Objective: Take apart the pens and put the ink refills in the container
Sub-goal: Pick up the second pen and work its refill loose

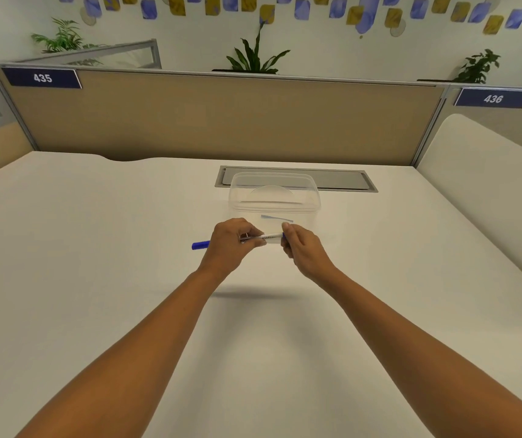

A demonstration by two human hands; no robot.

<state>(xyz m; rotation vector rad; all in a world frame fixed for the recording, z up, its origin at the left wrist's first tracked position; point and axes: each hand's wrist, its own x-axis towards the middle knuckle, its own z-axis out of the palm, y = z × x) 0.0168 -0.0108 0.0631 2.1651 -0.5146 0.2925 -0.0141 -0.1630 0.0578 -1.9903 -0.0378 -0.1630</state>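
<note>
Above the middle of the desk, just on my side of the container, I hold the pen (264,238) roughly level between both hands. My left hand (232,240) is curled round the barrel, and the blue cap (200,245) sticks out past it to the left. My right hand (300,248) pinches the other end between thumb and fingertips, where a bit of blue shows. The pen is off the surface; a shadow lies on the desk nearer to me.

The container (274,197) is clear plastic, open at the top, with rounded corners, and it stands just beyond my hands. Through its near wall I see a thin bluish refill (277,218) lying slantwise on the bottom.

Behind the container a grey hatch (341,180) is set flush into the desk (95,279), close to the back edge. The white top spreads wide to my left and right and runs back toward me under my forearms. Its back edge meets a tan partition (221,115), with a shallow notch cut in that edge at the left. At the right a seam divides it from the neighbouring desk. Blue signs (42,78) reading 435 and 436 sit on the partition, and plants (255,56) stand behind it.
</note>
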